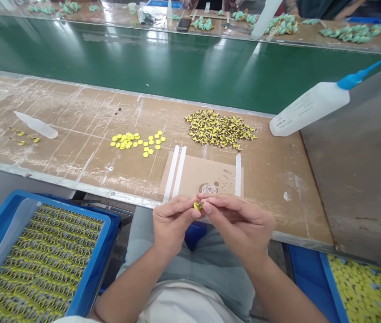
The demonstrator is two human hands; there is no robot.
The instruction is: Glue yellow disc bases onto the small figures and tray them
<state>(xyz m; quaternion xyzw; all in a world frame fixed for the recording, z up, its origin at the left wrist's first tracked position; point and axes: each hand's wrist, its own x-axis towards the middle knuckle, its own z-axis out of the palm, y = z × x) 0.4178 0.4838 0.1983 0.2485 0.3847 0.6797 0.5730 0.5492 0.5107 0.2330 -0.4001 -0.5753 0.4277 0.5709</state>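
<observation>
Between my fingertips, just over the table's near edge, is a small yellow disc (197, 205). My left hand (175, 220) pinches the disc from the left. My right hand (239, 222) is closed too, its thumb and finger pinching a tiny part at the disc's right side that is mostly hidden. Behind my hands a smear of clear glue (208, 189) lies on a taped cardboard sheet (193, 175). Loose yellow discs (126, 140) are scattered to the left. Farther back is a heap of small yellow and dark brown pieces (219, 129).
A white bottle with a blue nozzle (311, 107) leans by the metal panel at right. Blue trays flank my legs: rows of yellow pieces fill the left tray (106, 220), yellow discs the right bin (333, 287). A green belt (126, 58) runs behind; other people sit beyond.
</observation>
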